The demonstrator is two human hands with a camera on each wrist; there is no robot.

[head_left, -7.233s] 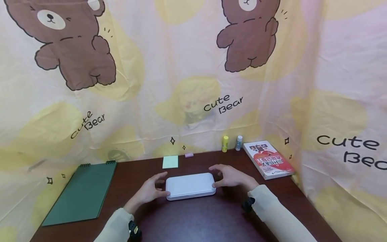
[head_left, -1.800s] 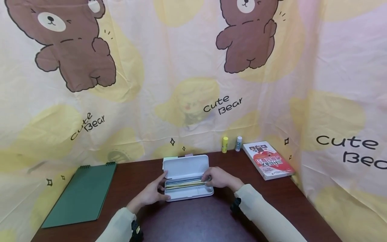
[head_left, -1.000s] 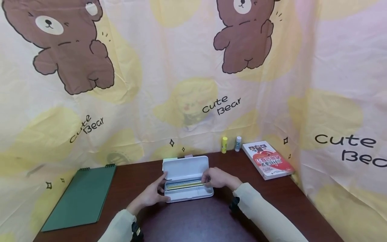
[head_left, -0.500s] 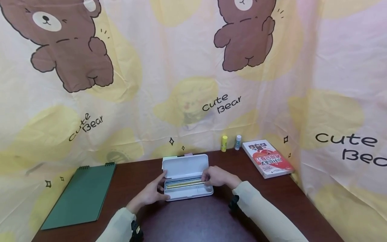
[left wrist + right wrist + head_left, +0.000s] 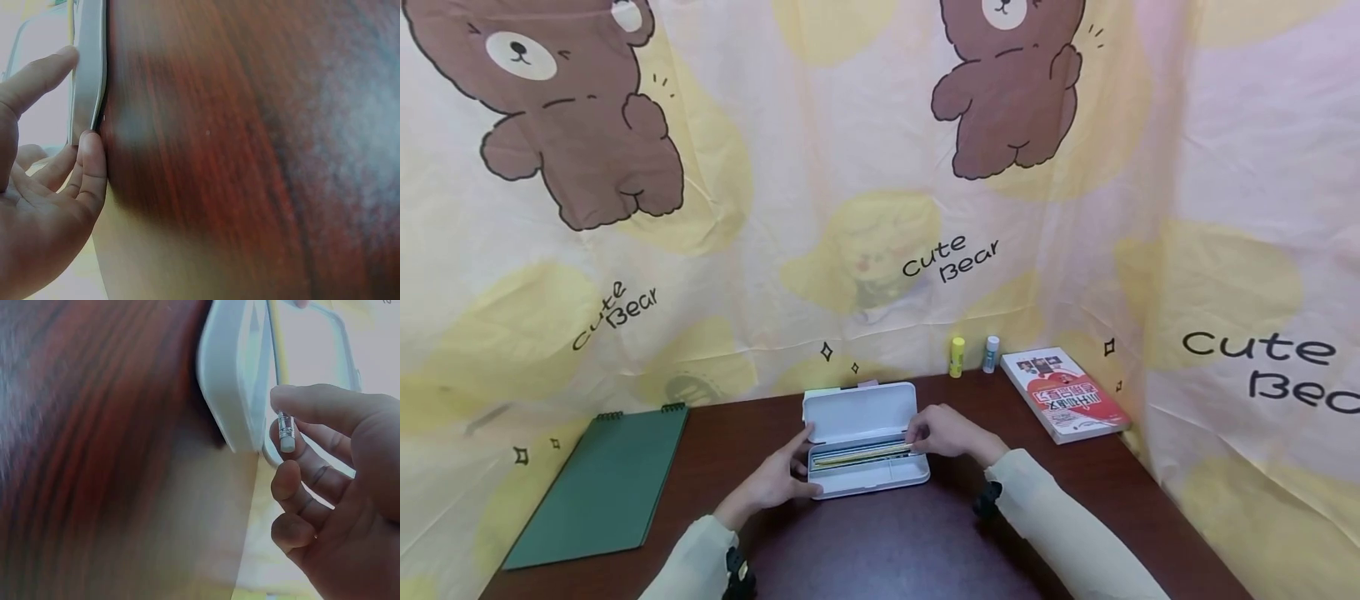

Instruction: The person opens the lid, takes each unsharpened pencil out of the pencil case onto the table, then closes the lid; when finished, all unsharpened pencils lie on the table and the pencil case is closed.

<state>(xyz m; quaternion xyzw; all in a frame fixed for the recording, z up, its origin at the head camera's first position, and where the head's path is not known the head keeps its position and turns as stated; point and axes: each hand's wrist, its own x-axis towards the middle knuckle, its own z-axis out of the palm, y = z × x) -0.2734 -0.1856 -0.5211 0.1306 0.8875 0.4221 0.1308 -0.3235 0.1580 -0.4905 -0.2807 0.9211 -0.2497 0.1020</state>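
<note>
A white pencil case (image 5: 850, 487) lies on the dark wooden table with its lid (image 5: 861, 414) tipped back. Several pencils lie lengthwise in its rear compartment. My left hand (image 5: 775, 481) holds the case's left end, thumb at the front corner and fingers around the side. At the other end, my right hand (image 5: 951, 432) pinches a yellow pencil (image 5: 279, 344) between thumb and index finger, close to its metal band and white eraser (image 5: 287, 444). That eraser end rises over the case's right rim, while the rest of the pencil slopes down into the compartment.
Behind the lid, a light green sticky pad and a small pink block (image 5: 868, 384) are mostly hidden. A yellow stick (image 5: 957, 358), a white-capped glue stick (image 5: 991, 356) and a book (image 5: 1065, 396) are at back right. A green spiral pad (image 5: 602, 492) lies left.
The case was shut at first, with a hand at each end; its lid now leans back. Over the last half second my right hand has moved slightly right and up with the pencil's end.
</note>
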